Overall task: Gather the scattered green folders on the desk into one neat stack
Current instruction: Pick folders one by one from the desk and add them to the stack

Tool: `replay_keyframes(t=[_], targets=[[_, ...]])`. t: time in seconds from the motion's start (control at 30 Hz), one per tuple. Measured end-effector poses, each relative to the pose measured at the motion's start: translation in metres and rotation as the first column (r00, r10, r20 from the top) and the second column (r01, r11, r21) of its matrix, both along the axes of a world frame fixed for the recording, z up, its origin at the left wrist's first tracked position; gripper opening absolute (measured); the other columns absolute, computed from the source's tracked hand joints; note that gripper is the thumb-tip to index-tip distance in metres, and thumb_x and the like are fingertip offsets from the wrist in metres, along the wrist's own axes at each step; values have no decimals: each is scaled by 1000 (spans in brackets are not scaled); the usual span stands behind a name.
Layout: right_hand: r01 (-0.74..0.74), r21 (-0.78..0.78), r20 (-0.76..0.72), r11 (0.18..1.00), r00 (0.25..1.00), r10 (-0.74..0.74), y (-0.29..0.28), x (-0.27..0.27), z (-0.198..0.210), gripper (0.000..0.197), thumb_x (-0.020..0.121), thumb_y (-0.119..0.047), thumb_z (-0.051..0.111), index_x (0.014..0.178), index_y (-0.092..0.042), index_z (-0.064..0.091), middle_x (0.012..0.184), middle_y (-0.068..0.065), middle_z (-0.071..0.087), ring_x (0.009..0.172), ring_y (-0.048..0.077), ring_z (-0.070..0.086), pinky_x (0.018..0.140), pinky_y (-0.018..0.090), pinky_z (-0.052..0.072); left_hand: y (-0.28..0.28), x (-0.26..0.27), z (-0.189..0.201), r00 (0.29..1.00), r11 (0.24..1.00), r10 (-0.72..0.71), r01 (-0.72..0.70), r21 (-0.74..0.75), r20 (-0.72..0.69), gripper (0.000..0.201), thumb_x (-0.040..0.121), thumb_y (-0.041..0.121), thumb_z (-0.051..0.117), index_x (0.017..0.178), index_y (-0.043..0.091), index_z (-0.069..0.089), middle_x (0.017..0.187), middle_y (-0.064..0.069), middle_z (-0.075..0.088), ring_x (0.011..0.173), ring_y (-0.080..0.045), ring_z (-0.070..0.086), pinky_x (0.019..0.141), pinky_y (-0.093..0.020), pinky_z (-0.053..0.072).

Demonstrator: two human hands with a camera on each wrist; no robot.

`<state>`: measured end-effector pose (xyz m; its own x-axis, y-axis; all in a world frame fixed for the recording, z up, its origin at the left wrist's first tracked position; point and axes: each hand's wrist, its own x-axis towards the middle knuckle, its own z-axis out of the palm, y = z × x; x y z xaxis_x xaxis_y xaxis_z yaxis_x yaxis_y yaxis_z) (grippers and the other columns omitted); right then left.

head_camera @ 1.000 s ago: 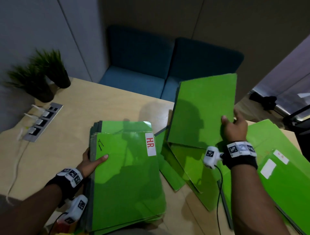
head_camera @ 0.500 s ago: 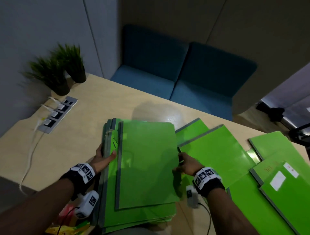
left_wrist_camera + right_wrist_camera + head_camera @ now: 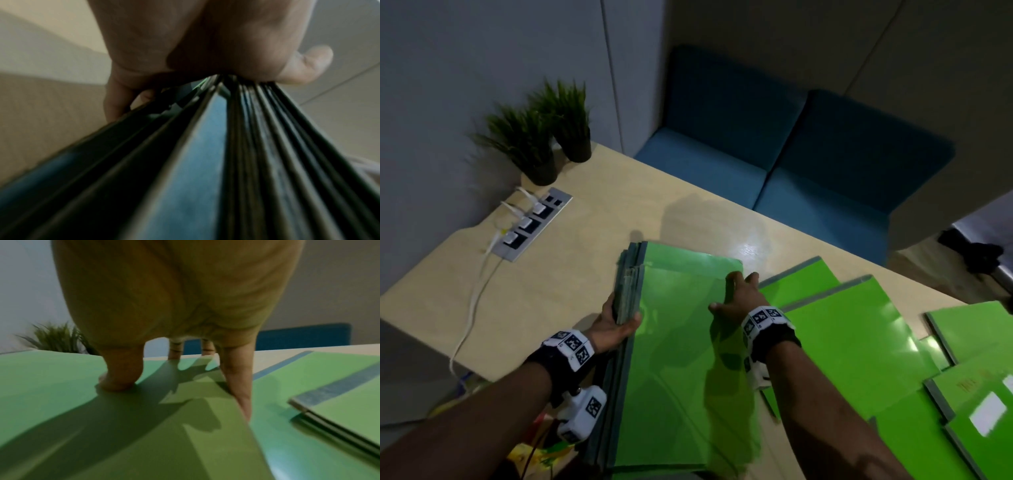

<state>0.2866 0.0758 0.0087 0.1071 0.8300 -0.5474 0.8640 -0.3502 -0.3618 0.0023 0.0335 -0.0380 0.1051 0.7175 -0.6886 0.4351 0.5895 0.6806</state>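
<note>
A stack of green folders [image 3: 674,359] lies on the wooden desk [image 3: 558,294] in front of me. My left hand [image 3: 616,325] grips the stack's left spine side, thumb on top and fingers beneath. In the left wrist view the dark spines [image 3: 205,162] fan out from that left hand [image 3: 205,40]. My right hand [image 3: 736,294] rests with straight fingers on the top folder's right edge. The right wrist view shows its thumb [image 3: 121,374] pressing on the top folder [image 3: 61,394]. Several loose green folders [image 3: 859,335] overlap to the right.
More green folders [image 3: 969,329] lie at the desk's right end, one with a white label [image 3: 986,414]. Two potted plants [image 3: 530,147] and a socket panel [image 3: 534,222] with white cables stand at the far left. A blue sofa [image 3: 791,164] is behind the desk.
My right hand brought the lifted folder down onto the stack, pushed it left toward the spines, then moved to its far right edge. My left hand stayed on the stack's left side.
</note>
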Motion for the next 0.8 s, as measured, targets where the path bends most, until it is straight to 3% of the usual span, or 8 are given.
replay_keyframes(t=[0.17, 0.23, 0.33, 0.4, 0.47, 0.63, 0.7, 0.8], targets=[[65, 105, -142, 992, 989, -49, -13, 27, -2, 59, 87, -45, 66, 137, -19, 48, 148, 12, 32, 130, 34, 45, 109, 42, 36, -3, -2, -3, 999, 1000, 26, -25, -18, 30, 162, 23, 77, 80, 150, 34, -11, 160, -4, 12, 141, -28, 29, 114, -49, 29], [326, 210, -62, 922, 945, -320, -24, 71, -4, 60, 88, -44, 64, 140, -20, 47, 155, 13, 25, 134, 32, 43, 113, 45, 33, -4, -1, -3, 1000, 1000, 1, -1, -3, -4, 162, 23, 80, 77, 150, 33, -12, 160, -5, 13, 140, -29, 30, 114, -50, 29], [781, 216, 144, 586, 569, -810, -82, 146, -18, 78, 89, -47, 61, 152, -16, 26, 161, 17, 7, 147, 34, 16, 116, 55, 18, -4, -2, -4, 1000, 999, 0, 1, 42, -22, 160, 26, 81, 76, 151, 29, -9, 159, -6, 18, 138, -29, 33, 113, -49, 30], [908, 27, 100, 419, 415, -904, -128, 178, -34, 88, 90, -47, 57, 155, -10, 9, 162, 18, -3, 148, 36, 1, 119, 56, 5, -2, -5, -7, 999, 998, 16, -14, 68, -29, 153, 31, 77, 78, 152, 28, -2, 156, -6, 25, 134, -30, 39, 110, -49, 35], [918, -80, 79, 388, 394, -916, -154, 188, -41, 101, 81, -43, 70, 154, -7, 10, 160, 20, 8, 147, 39, 10, 119, 53, 14, 0, -8, -13, 999, 996, 30, -28, 83, -28, 146, 35, 72, 81, 151, 27, 6, 151, -7, 34, 128, -30, 45, 105, -49, 41], [866, -9, 234, 499, 487, -841, -145, 159, -18, 118, 63, -45, 87, 149, -7, 16, 154, 22, 18, 143, 39, 19, 111, 49, 28, 17, -40, -57, 1000, 997, 16, -14, 80, -20, 125, 42, 57, 92, 144, 26, 28, 138, -8, 53, 112, -28, 61, 91, -52, 52], [879, 4, 233, 477, 463, -855, -142, 155, -17, 118, 64, -43, 88, 148, -6, 14, 153, 23, 19, 142, 39, 20, 112, 49, 27, 22, -50, -59, 1000, 996, 5, -3, 87, -19, 127, 40, 57, 92, 144, 28, 26, 139, -7, 52, 112, -28, 61, 90, -54, 52], [886, 2, 192, 464, 455, -870, -143, 159, -17, 114, 69, -46, 83, 148, -1, 14, 152, 24, 22, 141, 40, 24, 113, 48, 27, 20, -45, -13, 996, 996, 50, -45, 73, -75, 149, 28, 60, 91, 149, 29, 10, 147, -7, 39, 121, -33, 53, 97, -55, 47]])
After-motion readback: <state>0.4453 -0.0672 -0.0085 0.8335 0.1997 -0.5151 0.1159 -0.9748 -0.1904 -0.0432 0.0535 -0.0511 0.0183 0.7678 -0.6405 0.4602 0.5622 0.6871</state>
